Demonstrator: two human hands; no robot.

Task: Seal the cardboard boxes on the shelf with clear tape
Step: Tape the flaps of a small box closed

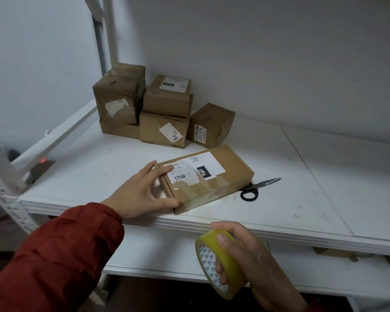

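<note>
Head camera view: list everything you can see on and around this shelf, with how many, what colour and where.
flat cardboard box: one, brown with white labels, front of the shelf
cardboard boxes: about five, brown, stacked at the shelf's back left
scissors: one pair, black handles, just right of the flat cardboard box
tape roll: one, clear yellowish, in front of the shelf edge
shelf: one, white, with a white frame
left hand: one, red sleeve, holds the flat cardboard box's left end
right hand: one, grips the tape roll
</note>
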